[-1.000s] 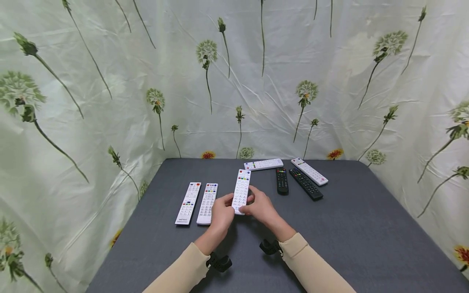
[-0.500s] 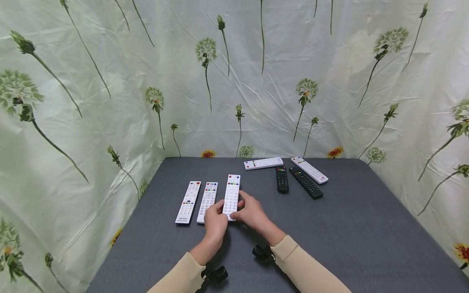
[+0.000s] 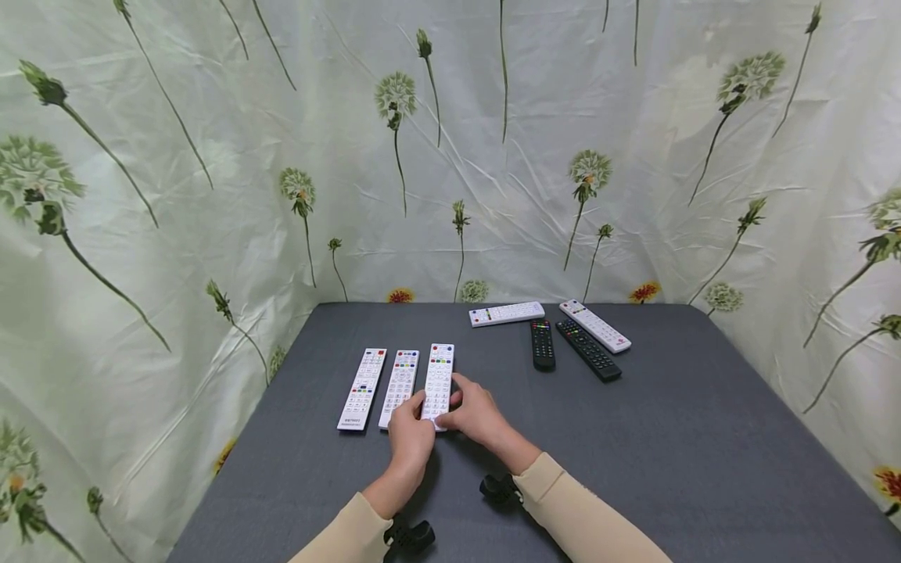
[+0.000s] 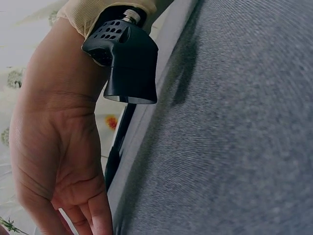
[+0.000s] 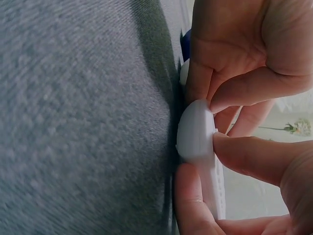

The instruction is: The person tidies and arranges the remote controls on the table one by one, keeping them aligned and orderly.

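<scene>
A white remote control (image 3: pixel 438 383) with coloured buttons lies at or just above the grey table, its near end between my two hands. My left hand (image 3: pixel 411 438) holds its lower left side. With thumb on the top face and fingers at the right side, my right hand (image 3: pixel 481 413) pinches it. The right wrist view has the rounded white end of the remote close up, fingers of both hands around it. In the left wrist view my left hand (image 4: pixel 63 142) hides the remote. Just left lies a second white remote (image 3: pixel 401 383), then a third white remote (image 3: pixel 362 389), nearly parallel.
Further back lie a white remote (image 3: pixel 507 314) set crosswise, a short black remote (image 3: pixel 542 346), a longer black remote (image 3: pixel 587 352) and a slanted white remote (image 3: pixel 595 327). A flower-printed curtain (image 3: pixel 521 195) hangs behind the table (image 3: pixel 704 469).
Both hands have moved the white remote left and towards me, bringing it down beside the other two white remotes. It stands straighter now. The other remotes have stayed put.
</scene>
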The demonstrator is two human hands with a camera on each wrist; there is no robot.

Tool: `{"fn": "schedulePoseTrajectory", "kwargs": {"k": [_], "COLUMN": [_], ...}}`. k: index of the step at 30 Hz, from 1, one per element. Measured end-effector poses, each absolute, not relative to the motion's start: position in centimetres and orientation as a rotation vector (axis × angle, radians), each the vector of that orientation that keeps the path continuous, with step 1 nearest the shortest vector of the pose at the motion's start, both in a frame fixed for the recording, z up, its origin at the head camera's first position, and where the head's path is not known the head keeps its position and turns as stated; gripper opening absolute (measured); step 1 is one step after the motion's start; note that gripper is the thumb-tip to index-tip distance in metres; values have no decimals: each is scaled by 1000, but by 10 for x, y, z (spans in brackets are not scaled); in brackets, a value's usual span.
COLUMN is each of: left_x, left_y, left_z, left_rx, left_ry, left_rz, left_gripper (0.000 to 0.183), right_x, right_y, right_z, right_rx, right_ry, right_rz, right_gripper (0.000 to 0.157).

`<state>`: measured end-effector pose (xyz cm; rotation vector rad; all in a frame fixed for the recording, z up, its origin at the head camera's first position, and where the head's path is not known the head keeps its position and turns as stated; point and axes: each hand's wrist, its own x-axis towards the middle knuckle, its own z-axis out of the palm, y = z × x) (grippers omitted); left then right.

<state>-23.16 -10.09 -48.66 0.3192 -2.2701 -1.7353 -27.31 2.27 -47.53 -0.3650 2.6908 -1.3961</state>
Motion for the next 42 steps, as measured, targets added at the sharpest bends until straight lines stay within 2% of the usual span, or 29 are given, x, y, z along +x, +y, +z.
{"fn": "schedulePoseTrajectory", "kwargs": {"k": [23,42], "left_x": [-225,-225], "left_y": [-97,-98], "left_z": [-496,-500], "left_rx": [265,286], "left_ry": [-2311,-2305], "left_rz": [-1517,-1531], "left_gripper": [49,49], "right_x": [-275,-279], "right_y": [21,23], "right_z": [-486,-491], "right_rx": [-352,-367], "right_ry": [2545,2482], "right_rz": [-1531,-1575], "right_gripper": [80,78]}}
